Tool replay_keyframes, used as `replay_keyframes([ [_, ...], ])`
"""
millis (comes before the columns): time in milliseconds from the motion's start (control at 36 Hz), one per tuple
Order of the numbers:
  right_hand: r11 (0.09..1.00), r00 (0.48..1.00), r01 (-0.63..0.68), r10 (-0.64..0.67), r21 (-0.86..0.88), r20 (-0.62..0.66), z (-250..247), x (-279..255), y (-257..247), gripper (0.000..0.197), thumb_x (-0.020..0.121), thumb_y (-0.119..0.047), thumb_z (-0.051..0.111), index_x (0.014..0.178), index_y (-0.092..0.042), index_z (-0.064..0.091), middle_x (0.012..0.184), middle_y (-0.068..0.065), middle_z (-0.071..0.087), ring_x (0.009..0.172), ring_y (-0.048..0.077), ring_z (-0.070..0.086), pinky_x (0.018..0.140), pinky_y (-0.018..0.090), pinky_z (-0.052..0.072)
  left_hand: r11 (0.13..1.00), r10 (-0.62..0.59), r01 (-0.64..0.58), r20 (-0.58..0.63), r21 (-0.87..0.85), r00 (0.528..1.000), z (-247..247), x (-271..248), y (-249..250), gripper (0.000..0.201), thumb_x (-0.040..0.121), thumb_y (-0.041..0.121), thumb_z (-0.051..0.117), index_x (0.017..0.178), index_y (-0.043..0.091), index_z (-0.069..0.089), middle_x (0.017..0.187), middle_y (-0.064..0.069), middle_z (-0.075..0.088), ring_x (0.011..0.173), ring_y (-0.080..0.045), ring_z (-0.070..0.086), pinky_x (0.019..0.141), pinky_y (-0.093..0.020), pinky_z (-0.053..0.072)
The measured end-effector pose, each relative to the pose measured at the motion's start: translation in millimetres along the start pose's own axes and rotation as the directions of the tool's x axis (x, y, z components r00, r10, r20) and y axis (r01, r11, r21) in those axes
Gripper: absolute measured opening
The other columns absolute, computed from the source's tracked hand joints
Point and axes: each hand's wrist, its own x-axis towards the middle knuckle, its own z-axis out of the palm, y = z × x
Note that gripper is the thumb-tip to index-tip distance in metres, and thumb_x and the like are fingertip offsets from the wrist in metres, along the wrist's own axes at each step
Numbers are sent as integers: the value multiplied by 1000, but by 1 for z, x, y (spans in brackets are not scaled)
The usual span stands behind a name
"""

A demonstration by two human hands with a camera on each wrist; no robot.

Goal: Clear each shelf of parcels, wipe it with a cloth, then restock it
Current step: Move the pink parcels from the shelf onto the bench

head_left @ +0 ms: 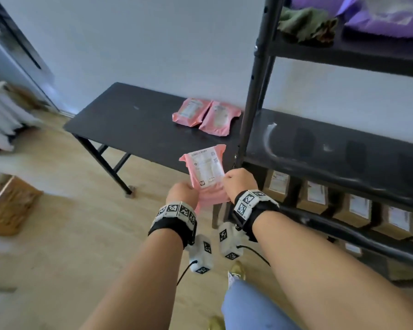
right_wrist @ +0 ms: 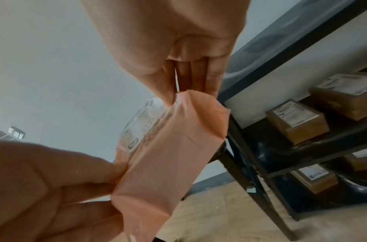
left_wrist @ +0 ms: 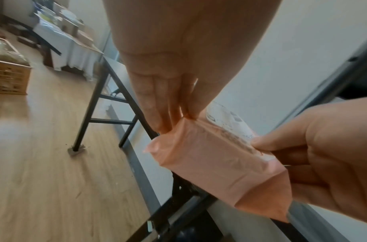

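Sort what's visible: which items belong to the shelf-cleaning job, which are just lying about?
Job:
- pink parcel, gripped by left hand and right hand
- two pink parcels on black table
- green cloth
- cleared shelf
- brown boxes

Lying about:
- wicker basket

Black wristbands (head_left: pixel 174 226), seemingly marker-tagged

Pale wood-look floor (head_left: pixel 69 234) fills the lower left of the head view, under a plain light wall (head_left: pixel 153 39) across the top. At the left edge stands a woven basket (head_left: pixel 7 206) – its contents are blurred. Above it, at the far left, a white cloth-draped table (left_wrist: pixel 60 41) carries cardboard boxes and papers, too blurred to name. A dark door frame (head_left: pixel 14 39) runs down the upper left corner.
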Motion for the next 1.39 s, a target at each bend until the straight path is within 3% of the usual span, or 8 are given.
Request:
replay_keyframes([
  [306, 998, 997, 41, -38, -38, 70, 63, 105, -89, 30, 80, -6, 43, 52, -14, 52, 66, 7, 62, 70, 34, 69, 66, 40, 59, 996, -82, 81, -62, -31, 995, -63, 110, -21, 16, 89, 15, 46, 78, 11, 57, 86, -12, 66, 83, -29, 62, 65, -29, 43],
  [361, 998, 996, 46, -42, -47, 80, 67, 129, -106, 32, 83, -7, 43, 54, -13, 55, 72, 10, 68, 72, 34, 69, 68, 41, 59, 996, -87, 87, -75, -14, 993, -77, 132, -17, 15, 89, 16, 46, 79, 12, 56, 83, -11, 63, 72, -23, 57, 60, -28, 40],
  [583, 988, 986, 114, -100, -101, 132, 89, 207, -175, 29, 91, -11, 39, 68, -12, 58, 77, 9, 63, 75, 31, 65, 66, 33, 51, 994, -104, 97, -136, -55, 985, -127, 215, -13, 17, 90, 18, 45, 85, 9, 59, 78, -4, 61, 76, -23, 59, 65, -30, 44],
  [750, 991, 983, 111, -98, -77, 156, 110, 254, -206, 28, 97, -17, 39, 97, -9, 66, 95, 9, 66, 86, 27, 63, 76, 35, 52, 991, -123, 113, -153, -72, 981, -150, 278, -13, 20, 95, 21, 41, 84, 10, 53, 73, -1, 52, 71, -21, 51, 64, -29, 38],
  [861, 996, 990, 68, -60, -52, 129, 119, 290, -228, 28, 94, -19, 43, 112, -13, 64, 105, 8, 65, 96, 27, 62, 89, 41, 52, 994, -94, 89, -89, -57, 992, -165, 328, -7, 18, 94, 20, 39, 87, 9, 52, 80, -3, 55, 75, -23, 51, 67, -29, 39],
  [1083, 991, 990, -132, 133, -25, 54, 132, 362, -267, 20, 92, -25, 48, 90, -12, 64, 88, 5, 64, 82, 25, 59, 73, 35, 49, 999, 36, -38, 69, 27, 997, -199, 437, 17, 13, 92, 14, 37, 85, 10, 47, 73, 0, 50, 74, -22, 50, 66, -29, 39],
  [1250, 962, 965, -263, 263, 71, 9, 141, 391, -283, 24, 95, -29, 48, 107, -15, 64, 99, 5, 66, 88, 24, 62, 78, 37, 52, 987, 124, -139, 164, 78, 979, -205, 495, 32, 13, 94, 15, 37, 89, 11, 49, 89, -6, 60, 79, -24, 55, 69, -30, 42],
  [1389, 940, 947, -320, 322, 120, -4, 143, 399, -289, 28, 95, -29, 47, 114, -16, 63, 97, 3, 67, 83, 24, 64, 73, 36, 54, 977, 152, -181, 227, 112, 962, -200, 520, 41, 19, 94, 14, 38, 108, 9, 51, 107, -9, 61, 89, -25, 57, 69, -31, 41],
])
